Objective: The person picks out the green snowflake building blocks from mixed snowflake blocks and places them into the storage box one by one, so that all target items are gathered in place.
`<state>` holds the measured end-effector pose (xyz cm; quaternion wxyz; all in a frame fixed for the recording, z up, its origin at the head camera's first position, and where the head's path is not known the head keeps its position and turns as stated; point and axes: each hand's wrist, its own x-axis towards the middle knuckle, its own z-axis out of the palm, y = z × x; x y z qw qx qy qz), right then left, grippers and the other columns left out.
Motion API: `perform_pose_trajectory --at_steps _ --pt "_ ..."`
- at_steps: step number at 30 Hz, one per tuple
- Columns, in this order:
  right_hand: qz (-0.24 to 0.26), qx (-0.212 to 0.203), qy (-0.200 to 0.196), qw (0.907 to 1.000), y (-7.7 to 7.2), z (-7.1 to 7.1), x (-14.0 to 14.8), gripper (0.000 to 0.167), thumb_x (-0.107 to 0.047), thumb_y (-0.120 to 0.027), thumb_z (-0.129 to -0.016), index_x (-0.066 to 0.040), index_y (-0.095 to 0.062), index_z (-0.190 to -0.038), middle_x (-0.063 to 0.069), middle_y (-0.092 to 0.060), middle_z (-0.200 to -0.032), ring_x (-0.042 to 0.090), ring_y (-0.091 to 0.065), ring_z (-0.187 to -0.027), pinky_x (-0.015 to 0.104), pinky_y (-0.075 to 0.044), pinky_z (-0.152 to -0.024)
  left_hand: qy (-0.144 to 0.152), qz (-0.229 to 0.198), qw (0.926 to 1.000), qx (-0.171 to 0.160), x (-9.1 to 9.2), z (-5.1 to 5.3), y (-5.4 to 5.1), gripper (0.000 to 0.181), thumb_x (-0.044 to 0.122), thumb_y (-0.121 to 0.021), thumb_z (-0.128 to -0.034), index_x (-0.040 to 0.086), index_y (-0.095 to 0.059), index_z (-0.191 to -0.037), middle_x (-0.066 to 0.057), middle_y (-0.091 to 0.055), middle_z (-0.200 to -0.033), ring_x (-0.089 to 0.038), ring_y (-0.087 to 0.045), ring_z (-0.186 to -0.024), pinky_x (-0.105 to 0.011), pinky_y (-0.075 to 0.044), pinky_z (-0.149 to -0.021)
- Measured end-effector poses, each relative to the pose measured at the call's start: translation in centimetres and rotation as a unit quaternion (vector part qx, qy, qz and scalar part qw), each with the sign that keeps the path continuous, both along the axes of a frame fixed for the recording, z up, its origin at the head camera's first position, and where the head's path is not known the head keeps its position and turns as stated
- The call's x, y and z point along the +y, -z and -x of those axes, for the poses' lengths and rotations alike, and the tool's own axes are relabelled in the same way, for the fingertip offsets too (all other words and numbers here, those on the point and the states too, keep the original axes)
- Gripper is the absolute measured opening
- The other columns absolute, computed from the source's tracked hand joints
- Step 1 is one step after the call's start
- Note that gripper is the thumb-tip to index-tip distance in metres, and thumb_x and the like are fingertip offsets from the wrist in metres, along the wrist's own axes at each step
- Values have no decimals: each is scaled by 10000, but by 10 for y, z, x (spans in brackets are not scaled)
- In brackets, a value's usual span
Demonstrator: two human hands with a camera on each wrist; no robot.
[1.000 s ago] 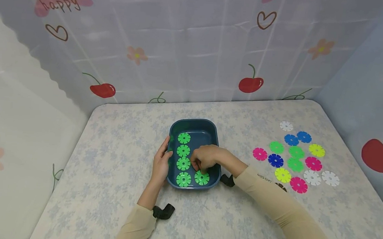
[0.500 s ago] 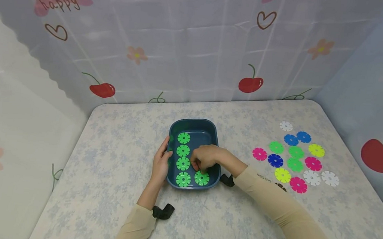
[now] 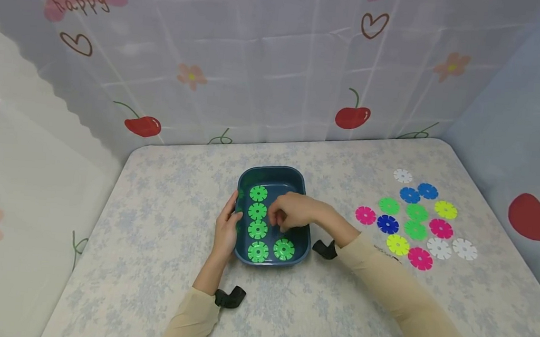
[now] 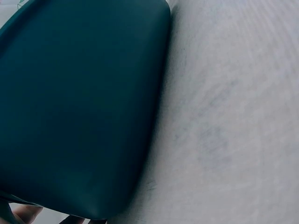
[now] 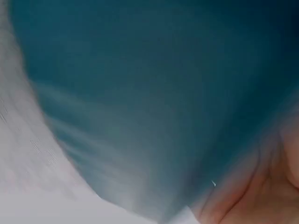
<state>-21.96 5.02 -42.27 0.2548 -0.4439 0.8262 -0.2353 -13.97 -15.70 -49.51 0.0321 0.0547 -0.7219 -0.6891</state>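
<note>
Curtain (image 3: 257, 83) says "happy" behind a flowery table (image 3: 162, 207), loose coloured discs (image 3: 387, 224) off right, tiny print (image 3: 387, 252) by the sleeve (image 3: 398, 289) unreadable. Blue tray (image 3: 271, 177) sits mid-table, long axis pointing away from the person, five green discs (image 3: 257, 230) inside. Left hand (image 3: 224, 233) grips its left wall; right hand (image 3: 292, 211) blocks part of the floor, fingers loosely bent, holding nothing I can see.

The basin (image 3: 275, 176) looks like smooth moulded plastic with a soft sheen; the green discs (image 3: 258, 251) inside are shiny plastic, while the coloured discs (image 3: 388, 224) at right look more matt. Matt, finely woven-looking cloth covers the tabletop (image 3: 159, 244). The far curtain (image 3: 260, 56) is creased, faintly glossy sheeting; the sleeves (image 3: 398, 289) are soft matt cloth.
</note>
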Motion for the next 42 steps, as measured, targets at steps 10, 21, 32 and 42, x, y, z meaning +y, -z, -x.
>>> perform_pose_trajectory --at_steps 10,21,32,42 --pt "912 -2 1641 9822 -32 -2 99 204 -32 -727 -846 -73 -706 -1045 50 -682 -908 159 -627 -812 306 -538 -712 -54 129 9999 -67 2 -1 -4 550 95 -383 -1019 203 -302 -1552 -31 -238 -1623 -266 -203 -1496 -499 -211 -1196" --pt "713 186 3265 9423 -5 11 213 368 -85 -716 -876 11 -637 -1222 242 -626 -1137 281 -618 -912 279 -516 -721 -86 137 9998 -148 -2 -1 -2 547 67 -381 -1017 148 -298 -1552 -69 -244 -1619 -305 -219 -1487 -516 -223 -1188" --pt "163 -175 3750 9267 26 16 251 453 -68 -708 -865 66 -576 -1277 290 -584 -1186 324 -598 -937 339 -517 -736 -52 193 9998 1 0 -1 1 540 96 -385 -1023 200 -313 -1548 -40 -252 -1618 -283 -216 -1490 -503 -211 -1195" --pt "-94 -169 3784 9254 39 21 250 519 -109 -753 -836 40 -568 -1297 284 -544 -1236 368 -542 -1023 442 -503 -827 -25 116 9999 8 1 -1 1 544 90 -383 -1025 189 -297 -1553 -58 -233 -1624 -291 -201 -1495 -508 -205 -1196"
